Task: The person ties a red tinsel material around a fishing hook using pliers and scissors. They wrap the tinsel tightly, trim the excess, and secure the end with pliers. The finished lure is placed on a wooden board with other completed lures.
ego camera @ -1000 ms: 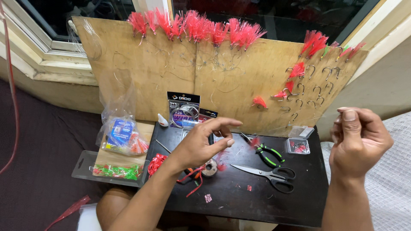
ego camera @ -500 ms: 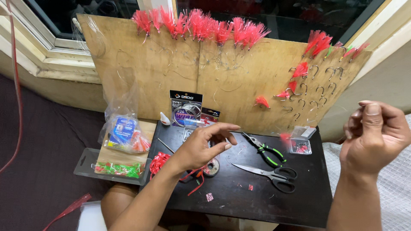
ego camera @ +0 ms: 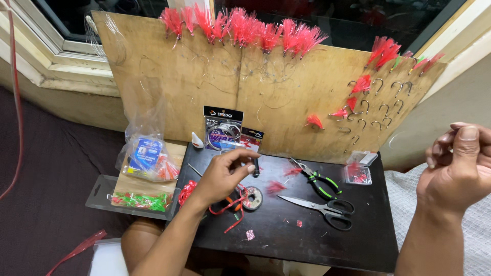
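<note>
Two hands over our black worktop (ego camera: 317,240). Left hand (ego camera: 222,176), near centre, fingers pinching a small dark cylinder (ego camera: 255,170) just above one spool (ego camera: 252,198). Right hand (ego camera: 458,168) raised at 3 o'clock, fingers pressed together; whether they pinch anything we cannot tell. One pair of scissors (ego camera: 327,207), one pair of green-handled pliers (ego camera: 317,181). One plywood board (ego camera: 215,87) at 12 o'clock, red feather lures along its top.

We see a black bench (ego camera: 307,240) under black-handled scissors (ego camera: 323,207) and pliers (ego camera: 318,181) with green-and-black handles. Bright pink-red feather tufts (ego camera: 245,26) line the tan plywood board (ego camera: 204,87). Red cord (ego camera: 230,204) curls near the bench's left edge; a clear packet (ego camera: 134,200) shows green and red strips.
</note>
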